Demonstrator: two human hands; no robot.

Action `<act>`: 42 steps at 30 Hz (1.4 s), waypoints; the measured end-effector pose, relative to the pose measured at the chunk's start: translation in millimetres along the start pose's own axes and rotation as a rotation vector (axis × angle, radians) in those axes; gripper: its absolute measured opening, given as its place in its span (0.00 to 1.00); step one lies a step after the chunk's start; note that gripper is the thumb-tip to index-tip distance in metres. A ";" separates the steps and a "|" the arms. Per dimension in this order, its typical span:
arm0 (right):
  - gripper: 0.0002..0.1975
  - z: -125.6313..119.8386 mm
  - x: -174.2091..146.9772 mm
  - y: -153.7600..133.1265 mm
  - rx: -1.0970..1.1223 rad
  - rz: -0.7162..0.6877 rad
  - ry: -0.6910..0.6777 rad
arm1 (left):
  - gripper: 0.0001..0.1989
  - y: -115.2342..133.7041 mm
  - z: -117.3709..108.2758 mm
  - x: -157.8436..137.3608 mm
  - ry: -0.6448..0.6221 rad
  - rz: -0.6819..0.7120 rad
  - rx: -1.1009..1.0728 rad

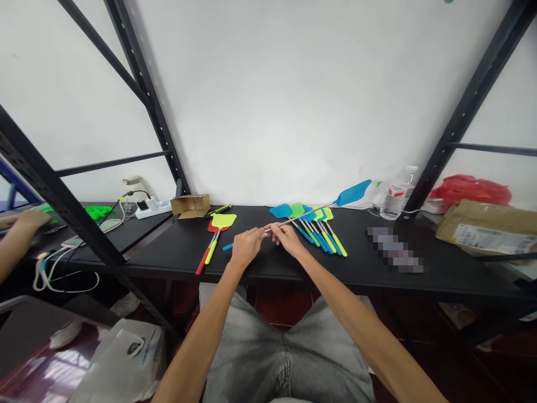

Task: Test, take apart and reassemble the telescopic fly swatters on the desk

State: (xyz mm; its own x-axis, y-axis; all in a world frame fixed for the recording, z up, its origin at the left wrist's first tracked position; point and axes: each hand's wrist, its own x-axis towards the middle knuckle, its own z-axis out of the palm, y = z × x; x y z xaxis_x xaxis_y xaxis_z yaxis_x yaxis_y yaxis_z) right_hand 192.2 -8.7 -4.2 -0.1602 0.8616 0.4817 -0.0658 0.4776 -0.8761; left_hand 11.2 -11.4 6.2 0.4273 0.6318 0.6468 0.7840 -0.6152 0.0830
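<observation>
A blue fly swatter (352, 193) with a long metal rod is held slantwise above the black table, its paddle up to the right. My left hand (247, 247) is closed round its lower part, and the blue handle end sticks out to the left. Close beside it, my right hand (286, 238) pinches the metal rod. Right of my hands, several blue, green and yellow fly swatters (323, 235) lie in a fanned row. To the left rest a yellow fly swatter (224, 221) and a red fly swatter (205, 258), their paddles overlapping.
An open cardboard box (191, 206) and a yellow-black item (221, 209) lie at the back left. Rightward stand a water bottle (397, 196), a blurred-out object (394, 249), a cardboard parcel (489, 229) and a red bag (472, 190). Another person's hand (29, 221) is far left, near a power strip (153, 208).
</observation>
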 end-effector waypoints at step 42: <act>0.25 -26.4 3.9 -3.3 0.368 0.089 0.616 | 0.16 -10.8 5.0 -2.1 0.071 -0.130 -0.067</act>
State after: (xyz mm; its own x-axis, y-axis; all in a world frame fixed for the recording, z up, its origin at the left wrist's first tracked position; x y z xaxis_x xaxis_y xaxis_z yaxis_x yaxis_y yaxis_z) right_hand 217.8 -2.4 1.1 0.3968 0.8869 0.2365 -0.4229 0.4053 -0.8105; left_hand 4.1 -3.7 0.2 0.2890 0.6749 0.6790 0.7982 -0.5615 0.2183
